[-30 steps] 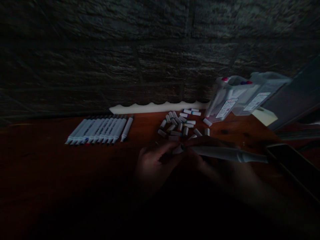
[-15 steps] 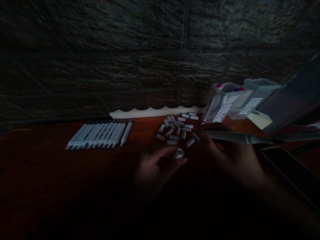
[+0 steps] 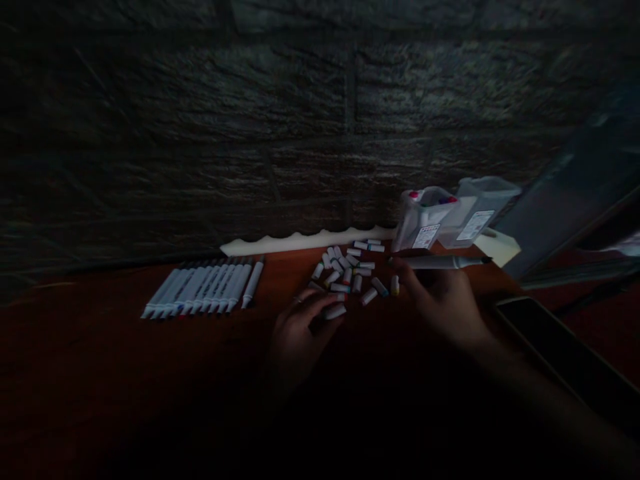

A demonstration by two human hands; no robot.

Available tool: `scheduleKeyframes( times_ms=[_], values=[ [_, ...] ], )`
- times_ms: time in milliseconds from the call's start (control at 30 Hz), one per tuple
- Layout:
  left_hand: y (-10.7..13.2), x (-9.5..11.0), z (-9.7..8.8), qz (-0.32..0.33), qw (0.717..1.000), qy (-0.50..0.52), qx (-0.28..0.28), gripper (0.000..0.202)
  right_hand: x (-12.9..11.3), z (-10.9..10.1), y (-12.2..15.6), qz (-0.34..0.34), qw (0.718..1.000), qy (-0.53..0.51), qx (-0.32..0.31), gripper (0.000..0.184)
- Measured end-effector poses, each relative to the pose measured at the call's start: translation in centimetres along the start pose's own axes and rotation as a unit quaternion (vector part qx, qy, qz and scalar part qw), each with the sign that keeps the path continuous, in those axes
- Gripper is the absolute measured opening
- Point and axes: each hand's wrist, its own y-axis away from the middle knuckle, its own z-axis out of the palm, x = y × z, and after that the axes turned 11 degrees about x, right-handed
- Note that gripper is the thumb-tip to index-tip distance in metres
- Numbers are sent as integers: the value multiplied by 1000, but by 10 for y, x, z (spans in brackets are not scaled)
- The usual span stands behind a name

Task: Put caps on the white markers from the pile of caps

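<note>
My left hand (image 3: pixel 303 330) is closed, with a white marker cap (image 3: pixel 335 311) pinched between thumb and fingers at the near edge of a heap of loose caps (image 3: pixel 345 261). The caps are white with coloured ends. To the right of the heap, my right hand (image 3: pixel 445 297) grips a white marker (image 3: pixel 430 262), held about level, its dark tip pointing right. One cap (image 3: pixel 395 285) with a yellowish end stands out just left of my right thumb. The light is dim, and some of the fingers are in shadow.
A row of white markers (image 3: pixel 200 287) lies side by side on the wooden table (image 3: pixel 280 273) at left. Two clear plastic cases (image 3: pixel 417 217) stand at back right, the nearer one containing markers. A phone (image 3: pixel 560 347) lies at right. A white wavy-edged strip (image 3: pixel 305 241) runs along the stone wall.
The cap in my left hand has turned from its open end facing me to lying sideways. My right hand still has the marker; a yellowish-ended cap now shows beside it. The view has shifted.
</note>
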Motion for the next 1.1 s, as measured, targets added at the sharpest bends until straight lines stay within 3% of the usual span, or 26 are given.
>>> scheduleKeyframes(
  times_ms=[167, 333, 500, 567, 700, 900, 1000, 1100],
  values=[
    [-1, -3, -1, -38, 999, -21, 7, 27, 0, -4, -13, 76, 991, -83, 68, 35],
    [-7, -1, -10, 2, 998, -59, -25, 18, -2, -14, -27, 173, 956, -189, 144, 42],
    [-47, 20, -18, 70, 988, -115, -73, 22, 0, -15, -29, 215, 938, -222, 157, 42],
    [-71, 31, -9, 101, 978, -140, -113, 24, 2, -12, -28, 203, 942, -218, 154, 42],
    [-110, 42, 26, 150, 947, -186, -215, 25, 4, -8, -27, 188, 951, -206, 131, 44],
    [-137, 33, 67, 127, 928, -211, -281, 12, 2, -9, -27, 192, 946, -227, 132, 44],
    [-148, 31, 70, 116, 927, -202, -293, 9, 1, -9, -27, 192, 947, -224, 128, 45],
    [-143, 34, 52, 115, 938, -174, -275, 12, 2, -10, -28, 191, 948, -223, 124, 45]
  ],
)
